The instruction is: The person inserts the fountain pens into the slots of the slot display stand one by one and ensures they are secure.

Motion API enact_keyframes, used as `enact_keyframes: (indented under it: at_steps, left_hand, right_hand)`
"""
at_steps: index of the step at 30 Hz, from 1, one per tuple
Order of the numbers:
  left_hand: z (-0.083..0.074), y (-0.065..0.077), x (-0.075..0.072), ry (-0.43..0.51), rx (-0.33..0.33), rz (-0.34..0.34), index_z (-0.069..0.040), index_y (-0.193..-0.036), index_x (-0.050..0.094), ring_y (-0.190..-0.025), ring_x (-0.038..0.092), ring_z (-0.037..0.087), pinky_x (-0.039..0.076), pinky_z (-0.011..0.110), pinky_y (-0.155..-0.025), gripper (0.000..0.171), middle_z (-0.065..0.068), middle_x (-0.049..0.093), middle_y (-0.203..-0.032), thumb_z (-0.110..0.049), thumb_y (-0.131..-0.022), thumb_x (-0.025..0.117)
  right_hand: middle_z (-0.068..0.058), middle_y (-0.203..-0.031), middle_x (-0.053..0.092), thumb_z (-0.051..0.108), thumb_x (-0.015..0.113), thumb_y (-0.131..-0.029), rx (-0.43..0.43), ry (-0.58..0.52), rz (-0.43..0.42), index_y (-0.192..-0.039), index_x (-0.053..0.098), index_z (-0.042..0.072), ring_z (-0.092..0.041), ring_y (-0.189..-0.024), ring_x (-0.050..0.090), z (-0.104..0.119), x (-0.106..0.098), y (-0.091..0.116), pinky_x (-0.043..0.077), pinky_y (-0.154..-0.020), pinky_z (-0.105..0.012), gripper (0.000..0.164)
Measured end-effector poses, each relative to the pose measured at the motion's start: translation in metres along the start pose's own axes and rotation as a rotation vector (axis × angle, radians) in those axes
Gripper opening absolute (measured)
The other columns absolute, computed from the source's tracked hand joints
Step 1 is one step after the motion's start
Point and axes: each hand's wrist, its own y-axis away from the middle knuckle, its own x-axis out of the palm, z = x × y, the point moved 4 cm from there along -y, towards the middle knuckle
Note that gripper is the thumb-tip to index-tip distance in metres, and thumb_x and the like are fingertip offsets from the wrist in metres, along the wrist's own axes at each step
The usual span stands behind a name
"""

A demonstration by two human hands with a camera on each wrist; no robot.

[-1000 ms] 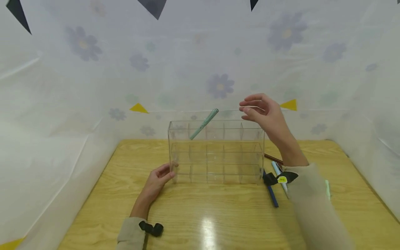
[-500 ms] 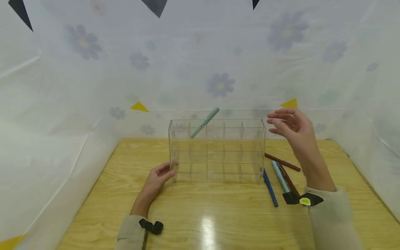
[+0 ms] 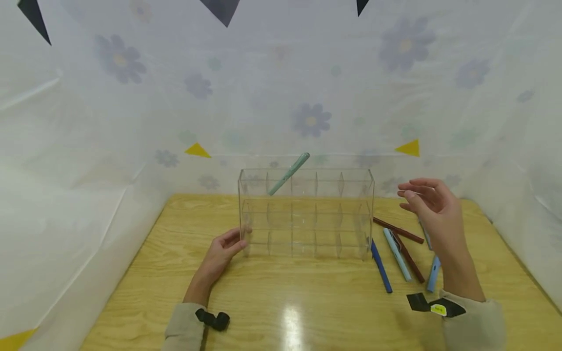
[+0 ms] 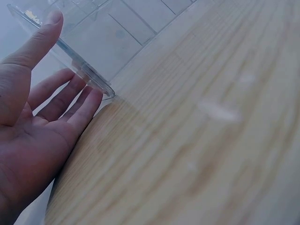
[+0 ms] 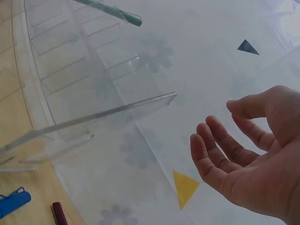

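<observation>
A clear divided organizer (image 3: pixel 303 229) stands upright on the wooden table, its compartments in rows. One mint green pen (image 3: pixel 289 174) leans in its top row, its upper end sticking out above the rim. My left hand (image 3: pixel 221 253) grips the organizer's lower left side, thumb in front and fingers round the edge, as the left wrist view also shows. To the right, my right hand (image 3: pixel 432 207) is raised over the pens with nothing in it, fingers loosely curved. Below it lie a dark blue pen (image 3: pixel 380 265), a light blue pen (image 3: pixel 397 254) and a brown pen (image 3: pixel 408 258).
Another brown pen (image 3: pixel 398 230) lies behind these, by the organizer's right side. A blue pen (image 3: pixel 433 275) is partly covered by my right wrist. The wood tabletop (image 3: pixel 281 302) runs back to a flowered white curtain (image 3: pixel 272 87) enclosing the back and sides.
My right hand has moved right and down, away from the organizer's top to above the loose pens. The mint green pen and my left hand have stayed in place.
</observation>
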Motion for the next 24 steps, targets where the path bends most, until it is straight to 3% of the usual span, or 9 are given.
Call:
enact_keyframes:
  at_steps: [8,17,20,24]
  left_hand:
    - [-0.001,-0.001,0.001,-0.009,0.016,0.007,-0.001,-0.146,0.055,-0.142,0.046,0.027,0.048,0.023,-0.102,0.046,0.019,0.056,-0.147,-0.007,-0.102,0.065]
    - [0.0,0.0,0.001,0.005,-0.012,-0.001,0.001,-0.148,0.053,-0.141,0.048,0.024,0.049,0.025,-0.102,0.052,0.02,0.056,-0.147,-0.012,-0.1,0.069]
    - [0.001,-0.001,0.0,0.009,-0.011,0.002,0.0,-0.148,0.053,-0.142,0.047,0.026,0.049,0.024,-0.101,0.052,0.02,0.055,-0.147,-0.012,-0.1,0.069]
    - [0.001,-0.002,0.0,0.007,-0.003,0.011,-0.001,-0.148,0.053,-0.142,0.045,0.026,0.049,0.024,-0.101,0.051,0.019,0.055,-0.148,-0.012,-0.101,0.068]
  right_hand:
    - [-0.012,-0.116,0.07,0.001,0.066,-0.099,0.038,0.032,-0.127,-0.128,0.06,-0.004,-0.017,-0.102,0.069,-0.016,-0.027,0.0,0.057,-0.082,-0.022,0.031]
    - [-0.002,-0.109,0.071,0.001,0.068,-0.097,0.148,0.096,-0.253,-0.126,0.064,0.007,-0.006,-0.093,0.07,-0.056,-0.059,0.002,0.056,-0.075,-0.015,0.029]
    - [0.004,-0.107,0.07,0.006,0.069,-0.098,0.201,0.221,-0.302,-0.125,0.065,0.012,-0.003,-0.091,0.068,-0.068,-0.069,0.002,0.054,-0.074,-0.012,0.028]
    - [0.015,-0.103,0.065,0.018,0.07,-0.099,0.295,0.471,-0.346,-0.125,0.065,0.02,0.001,-0.093,0.061,-0.083,-0.084,0.003,0.049,-0.077,-0.009,0.026]
